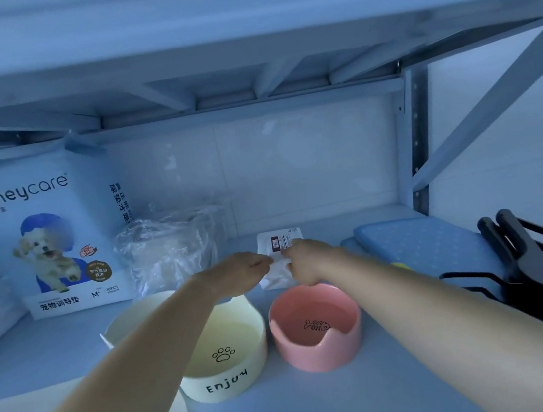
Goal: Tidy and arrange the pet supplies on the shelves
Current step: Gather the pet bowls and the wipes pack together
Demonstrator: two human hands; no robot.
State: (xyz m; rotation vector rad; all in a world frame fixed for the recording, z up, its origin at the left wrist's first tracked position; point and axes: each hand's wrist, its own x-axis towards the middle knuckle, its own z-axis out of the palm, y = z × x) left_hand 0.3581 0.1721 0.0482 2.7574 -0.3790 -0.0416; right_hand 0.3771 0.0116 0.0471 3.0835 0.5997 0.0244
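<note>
Head cam: left hand & right hand each pinch the near end of a small white packet, lying flat on the shelf betw. a plastic-wrapped bundle and a blue mat. Step looks like squaring up the packet; next prob. needs a two-hand slide w/o knocking the pink bowl. Long axis runs front-to-back, label end toward the back wall.
</note>
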